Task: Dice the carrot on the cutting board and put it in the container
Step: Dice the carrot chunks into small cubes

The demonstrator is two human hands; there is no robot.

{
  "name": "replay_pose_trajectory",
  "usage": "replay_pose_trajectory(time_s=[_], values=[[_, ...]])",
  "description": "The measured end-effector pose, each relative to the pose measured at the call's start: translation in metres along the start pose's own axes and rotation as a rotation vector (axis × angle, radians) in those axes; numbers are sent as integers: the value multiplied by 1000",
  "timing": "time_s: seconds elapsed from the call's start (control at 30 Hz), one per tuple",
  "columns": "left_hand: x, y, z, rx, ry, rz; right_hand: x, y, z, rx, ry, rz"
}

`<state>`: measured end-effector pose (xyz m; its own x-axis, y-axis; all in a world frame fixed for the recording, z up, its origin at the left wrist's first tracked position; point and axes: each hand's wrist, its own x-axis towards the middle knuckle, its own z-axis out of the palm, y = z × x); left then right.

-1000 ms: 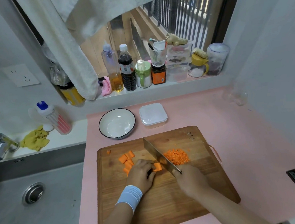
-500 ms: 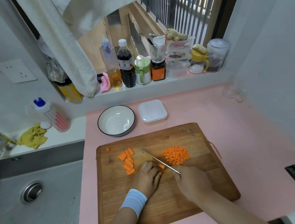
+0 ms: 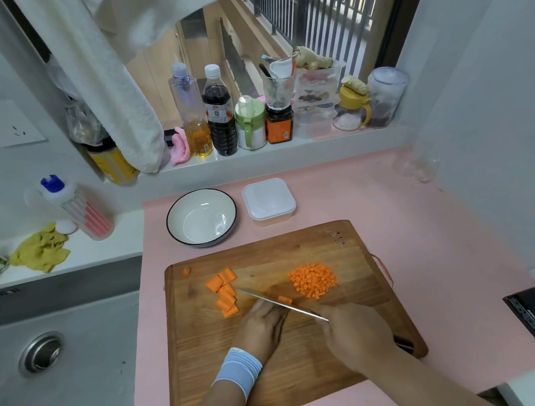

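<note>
A: What has changed since half a second ago?

B: The long steel knife blade (image 3: 269, 302) has been swung flatter, its tip now beside the pile of thick orange carrot chunks (image 3: 224, 290).

A: What is seen from the left?

B: A grey steel sink (image 3: 42, 364), then the pink tabletop (image 3: 439, 253) carrying the brown wooden cutting board (image 3: 304, 360). The chunks lie at its left. The left hand (image 3: 260, 326), a blue wristband (image 3: 237, 370) worn behind it, is curled over one carrot piece (image 3: 285, 299) held against the blade.

A: And further right?

B: The heap of small orange carrot dice (image 3: 314, 281) is piled right of the blade. The right hand (image 3: 355, 333) is closed around the knife handle. Behind the board, a white black-rimmed bowl (image 3: 201, 217) and a lidded square plastic container (image 3: 269, 201) are set side by side.
</note>
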<state>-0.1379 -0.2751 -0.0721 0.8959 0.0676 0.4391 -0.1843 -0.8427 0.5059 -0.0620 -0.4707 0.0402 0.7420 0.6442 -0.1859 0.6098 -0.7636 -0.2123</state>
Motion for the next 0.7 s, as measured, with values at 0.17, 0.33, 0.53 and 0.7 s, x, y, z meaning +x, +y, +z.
replay_pose_trajectory(time_s=[0.17, 0.33, 0.53, 0.7], values=[[3, 2, -2, 2, 21, 8, 3, 1, -3, 6, -27, -16], [3, 3, -2, -19, 21, -5, 14, 5, 7, 48, -75, -11], [3, 2, -1, 4, -13, -13, 29, 12, 12, 133, -164, 22], [0, 5, 0, 29, -12, -11, 31, 14, 12, 139, -191, 28]])
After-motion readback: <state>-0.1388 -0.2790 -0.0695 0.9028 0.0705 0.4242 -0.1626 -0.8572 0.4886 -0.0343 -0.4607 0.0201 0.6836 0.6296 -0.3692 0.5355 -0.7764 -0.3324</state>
